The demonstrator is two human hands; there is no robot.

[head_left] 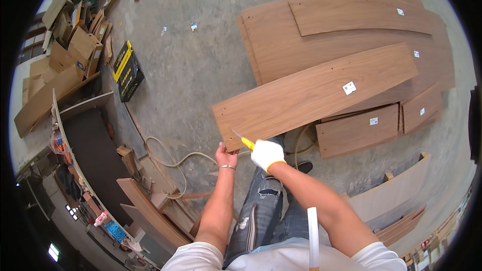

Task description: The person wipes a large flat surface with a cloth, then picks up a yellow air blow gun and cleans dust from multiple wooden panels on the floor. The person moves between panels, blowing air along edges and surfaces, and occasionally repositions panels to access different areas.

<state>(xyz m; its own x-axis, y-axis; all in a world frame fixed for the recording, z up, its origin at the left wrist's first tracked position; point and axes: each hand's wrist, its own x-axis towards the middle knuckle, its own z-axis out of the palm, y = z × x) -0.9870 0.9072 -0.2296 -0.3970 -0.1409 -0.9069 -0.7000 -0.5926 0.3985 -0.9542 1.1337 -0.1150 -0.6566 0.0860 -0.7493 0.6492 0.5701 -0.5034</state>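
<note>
A long brown wood-grain board (321, 93) with a white label stretches from my hands toward the far right. My bare left hand (226, 156), a bracelet at its wrist, grips the board's near left corner; some fingers are hidden under it. My right hand (268, 154) wears a white glove and is closed around a yellow-handled tool (248, 143). Its thin metal tip lies over the board near that same corner. Whether the tip touches the wood, I cannot tell, nor whether it is a blade or a shaft.
More brown panels (351, 12) lie overlapped at the far right, with smaller labelled panels (357, 131) nearer. A pale hose (193, 155) curls across the concrete floor. On the left are a black-and-yellow box (128, 73), piled cardboard (83, 45) and a dark-topped bench (93, 150).
</note>
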